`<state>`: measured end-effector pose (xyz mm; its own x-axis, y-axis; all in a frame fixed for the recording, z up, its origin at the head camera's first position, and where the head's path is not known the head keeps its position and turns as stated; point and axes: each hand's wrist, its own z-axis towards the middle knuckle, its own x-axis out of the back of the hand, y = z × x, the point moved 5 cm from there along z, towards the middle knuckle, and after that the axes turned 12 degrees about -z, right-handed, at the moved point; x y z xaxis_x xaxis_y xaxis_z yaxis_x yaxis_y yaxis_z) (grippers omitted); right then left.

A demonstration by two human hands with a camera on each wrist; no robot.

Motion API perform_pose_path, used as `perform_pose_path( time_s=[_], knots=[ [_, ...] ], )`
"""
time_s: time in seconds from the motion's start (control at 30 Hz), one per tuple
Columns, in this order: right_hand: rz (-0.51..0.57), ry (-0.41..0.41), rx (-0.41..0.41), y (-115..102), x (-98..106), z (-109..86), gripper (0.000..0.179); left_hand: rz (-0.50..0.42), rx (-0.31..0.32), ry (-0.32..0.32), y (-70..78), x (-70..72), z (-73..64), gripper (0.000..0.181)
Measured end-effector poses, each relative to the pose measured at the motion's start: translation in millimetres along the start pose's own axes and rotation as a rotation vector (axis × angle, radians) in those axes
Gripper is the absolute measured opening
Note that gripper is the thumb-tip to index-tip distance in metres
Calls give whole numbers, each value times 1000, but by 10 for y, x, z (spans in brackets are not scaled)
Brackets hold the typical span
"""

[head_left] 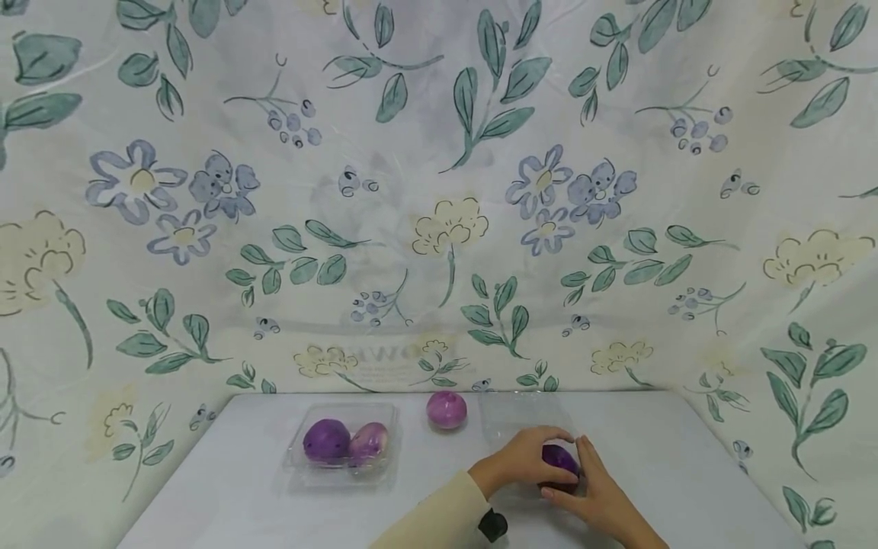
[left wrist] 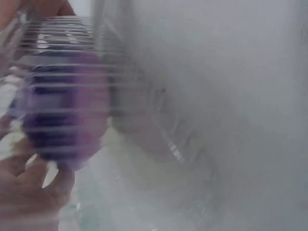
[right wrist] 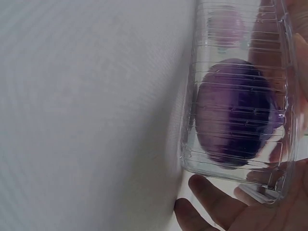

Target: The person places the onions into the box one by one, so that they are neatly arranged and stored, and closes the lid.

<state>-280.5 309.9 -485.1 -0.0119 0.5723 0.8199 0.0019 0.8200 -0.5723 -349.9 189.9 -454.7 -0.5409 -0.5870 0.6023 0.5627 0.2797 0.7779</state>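
Note:
A glossy dark purple round vegetable (head_left: 559,463) sits in a clear ridged plastic container (right wrist: 231,178) at the right of the table. My left hand (head_left: 528,457) reaches over from the left, its thumb and fingers curved around the vegetable. The left wrist view is blurred, showing the purple vegetable (left wrist: 67,106) behind the ridged wall with fingertips beside it. At the container's right side, my right hand (head_left: 600,496) holds it with thumb and fingers spread; two fingertips lie near its corner in the right wrist view. The hands hide most of the container's rim.
A second clear plastic container (head_left: 391,427) at the left holds a dark purple vegetable (head_left: 326,440) and a pinkish one (head_left: 369,442). One pink-purple onion-like vegetable (head_left: 447,410) rests on the white table (head_left: 226,480) between the containers. Floral fabric (head_left: 384,191) hangs behind.

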Motion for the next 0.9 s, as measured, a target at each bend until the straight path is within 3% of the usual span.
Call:
perform_pose_path(
  time_s=[0.13,0.27,0.43,0.63,0.9],
  knots=[
    [2,4,10,2,-3,-15,117,23,-29,-8,53,95,-6,56],
    [-9,18,24,-3,7,-22,116,17,-68,26,105,265,-3,54],
    [-36,23,21,-15,17,-18,116,-66,-68,123,130,546,-21,53],
    [-39,22,1,-14,41,-16,118,-180,-13,232,60,843,-36,52],
    [-41,8,-26,-7,-2,4,120,-142,-8,369,-67,1159,-109,54]
  ],
)
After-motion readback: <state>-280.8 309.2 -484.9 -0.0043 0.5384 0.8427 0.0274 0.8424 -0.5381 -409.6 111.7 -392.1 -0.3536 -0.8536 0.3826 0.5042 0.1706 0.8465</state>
